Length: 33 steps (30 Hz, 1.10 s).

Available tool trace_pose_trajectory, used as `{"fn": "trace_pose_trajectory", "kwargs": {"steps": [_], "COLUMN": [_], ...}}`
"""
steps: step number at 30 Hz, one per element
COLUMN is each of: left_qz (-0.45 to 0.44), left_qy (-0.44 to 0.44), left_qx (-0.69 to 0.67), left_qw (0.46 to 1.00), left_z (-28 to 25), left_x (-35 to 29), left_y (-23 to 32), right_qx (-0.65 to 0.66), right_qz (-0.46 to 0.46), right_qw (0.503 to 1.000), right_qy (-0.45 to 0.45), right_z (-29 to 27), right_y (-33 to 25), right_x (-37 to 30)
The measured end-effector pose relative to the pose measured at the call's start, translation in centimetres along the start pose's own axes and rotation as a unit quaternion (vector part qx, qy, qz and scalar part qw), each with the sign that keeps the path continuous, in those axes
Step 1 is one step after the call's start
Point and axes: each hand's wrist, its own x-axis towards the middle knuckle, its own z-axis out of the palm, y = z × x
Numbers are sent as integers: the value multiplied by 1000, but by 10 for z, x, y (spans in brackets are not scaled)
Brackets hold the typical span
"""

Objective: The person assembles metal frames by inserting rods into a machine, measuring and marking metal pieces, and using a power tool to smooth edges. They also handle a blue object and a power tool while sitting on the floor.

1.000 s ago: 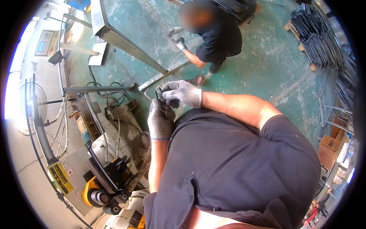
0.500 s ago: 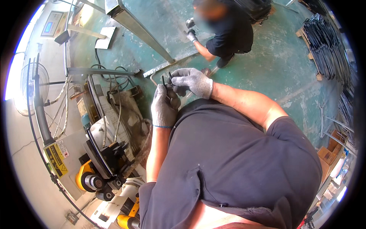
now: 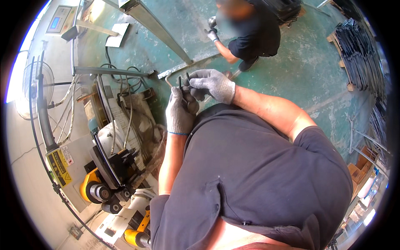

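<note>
My left hand (image 3: 180, 111), in a grey knitted glove with dark fingertips, is closed around a thin dark rod (image 3: 180, 81) whose end sticks up past the fingers. Close beside it, my right hand (image 3: 214, 85), gloved the same way, pinches a second short dark rod (image 3: 187, 77). The two hands meet in front of my body and their fingertips almost touch. Most of each rod is hidden by the gloves, so I cannot tell their full shape. A thin bent pale bar (image 3: 168, 79) shows just beyond my left fingers.
Left of me stands a machine with yellow-and-black rollers (image 3: 100, 192), hoses and a warning label (image 3: 59, 166). A metal post (image 3: 162, 33) rises ahead. Another person (image 3: 254, 31) in dark clothes and gloves bends over the floor. Bundled black rods (image 3: 356, 56) lie on a pallet at the right.
Both hands keep their hold on the dark rods, with only slight shifts. The view has tilted a little. The other person's hands have moved slightly.
</note>
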Motion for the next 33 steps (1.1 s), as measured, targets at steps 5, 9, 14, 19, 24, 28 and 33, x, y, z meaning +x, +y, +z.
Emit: {"fn": "trace_pose_trajectory", "kwargs": {"steps": [5,9,14,19,24,28,33], "left_qz": [-4,-7,-13,-26,-46,-37,-56], "left_qy": [32,-17,-12,-51,-12,26,-26], "left_qx": [9,-22,-28,-48,-58,-49,-62], "left_qw": [999,1000,999,997,997,998,996], "left_z": [13,-1,1,6,10,13,-1], "left_x": [-2,1,-2,-5,-6,-8,-5], "left_y": [-1,-4,-5,-5,-8,-9,-13], "right_qx": [7,8,13,7,-7,-7,-5], "right_qz": [4,7,10,11,10,20,30], "right_qw": [1000,1000,1000,1000,1000,1000,999], "right_qy": [7,-1,5,4,13,12,19], "right_z": [-1,-2,-1,-1,0,2,-4], "right_y": [0,0,-2,-5,-5,-3,2], "right_x": [-2,-2,-5,-8,-9,-9,-14]}}
